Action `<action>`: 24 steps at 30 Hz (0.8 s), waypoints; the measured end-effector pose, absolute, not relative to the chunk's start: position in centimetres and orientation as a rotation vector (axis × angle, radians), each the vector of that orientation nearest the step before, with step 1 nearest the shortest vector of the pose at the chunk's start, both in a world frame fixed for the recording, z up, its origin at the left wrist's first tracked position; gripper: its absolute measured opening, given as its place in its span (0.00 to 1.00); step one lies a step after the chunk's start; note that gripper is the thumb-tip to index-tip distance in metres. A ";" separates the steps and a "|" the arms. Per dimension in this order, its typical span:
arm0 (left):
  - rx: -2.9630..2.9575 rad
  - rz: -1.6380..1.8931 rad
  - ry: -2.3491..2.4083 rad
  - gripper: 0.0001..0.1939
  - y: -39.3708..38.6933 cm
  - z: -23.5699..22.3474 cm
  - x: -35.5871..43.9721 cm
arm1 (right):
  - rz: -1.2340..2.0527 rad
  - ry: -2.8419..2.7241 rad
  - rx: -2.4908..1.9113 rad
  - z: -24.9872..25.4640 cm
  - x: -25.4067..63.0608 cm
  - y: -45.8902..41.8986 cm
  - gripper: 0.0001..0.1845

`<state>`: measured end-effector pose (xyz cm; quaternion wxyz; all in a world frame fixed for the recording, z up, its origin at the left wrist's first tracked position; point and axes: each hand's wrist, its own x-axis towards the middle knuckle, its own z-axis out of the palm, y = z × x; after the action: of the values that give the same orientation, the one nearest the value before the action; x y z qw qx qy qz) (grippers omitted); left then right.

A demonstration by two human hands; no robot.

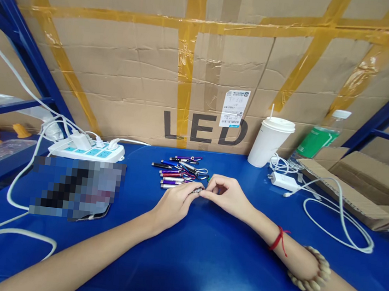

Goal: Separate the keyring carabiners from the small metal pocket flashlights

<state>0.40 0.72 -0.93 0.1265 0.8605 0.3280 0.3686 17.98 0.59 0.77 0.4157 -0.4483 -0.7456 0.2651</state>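
My left hand (pixel 178 201) is closed around a small silvery object (pixel 197 190), mostly hidden by the fingers. The thumb and index finger of my right hand (pixel 226 193) are pinched together at the object's right end. What the right fingertips grip is too small to make out. Just beyond both hands lies a loose row of several slim metal pen-like tubes (pixel 174 174), purple, red, black, blue and silver. Thin cord loops are attached to some of them. My left fingertips are close to the nearest silver tube (pixel 167 186).
A white power strip (pixel 86 151) with plugs sits back left, above a blurred-out area and a dark phone-like edge (pixel 91 215). White cup (pixel 269 142), green-labelled bottle (pixel 320 138), charger (pixel 283 181) with cable and open cardboard box (pixel 367 182) stand right. A large carton (pixel 135 74) backs the blue table.
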 end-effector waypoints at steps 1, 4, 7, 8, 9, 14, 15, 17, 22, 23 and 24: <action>2.497 1.073 0.960 0.11 0.8 -1.0 0.4 | 0.632 -1.862 -1.125 0.9 18.0 0.5 0.17; 2.472 1.068 0.975 0.12 0.8 -1.0 0.4 | 0.612 -1.842 -1.042 1.2 18.0 0.4 0.16; 2.450 1.028 0.963 0.12 0.7 -0.7 0.4 | 0.745 -1.841 -0.920 1.2 18.0 0.4 0.14; 2.450 1.011 0.962 0.12 0.7 -0.7 0.4 | 0.813 -1.827 -0.886 1.1 18.0 0.5 0.14; 2.456 0.991 0.964 0.12 0.6 -0.6 0.3 | 0.881 -1.808 -0.857 0.9 18.0 0.6 0.13; 2.501 0.880 0.966 0.09 0.6 -0.6 0.1 | 1.043 -1.756 -0.781 0.4 18.2 1.0 0.11; 2.499 0.860 0.960 0.09 0.6 -0.6 0.0 | 1.044 -1.761 -0.784 0.4 18.2 1.0 0.11; 2.485 0.827 0.942 0.08 0.6 -0.6 0.0 | 1.038 -1.781 -0.798 0.3 18.2 1.0 0.11; 2.431 0.760 0.905 0.06 0.5 -0.5 -0.2 | 0.937 -1.859 -0.838 0.6 18.3 0.8 0.14; 2.418 0.755 0.901 0.05 0.5 -0.5 -0.2 | 0.893 -1.878 -0.847 0.6 18.3 0.7 0.14; 2.410 0.753 0.895 0.05 0.5 -0.5 -0.2 | 0.847 -1.895 -0.855 0.7 18.2 0.7 0.14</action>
<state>-0.18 0.48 -0.51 0.2293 0.8756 0.3254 0.2737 18.21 0.69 0.71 0.4337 -0.3433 -0.7606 0.3399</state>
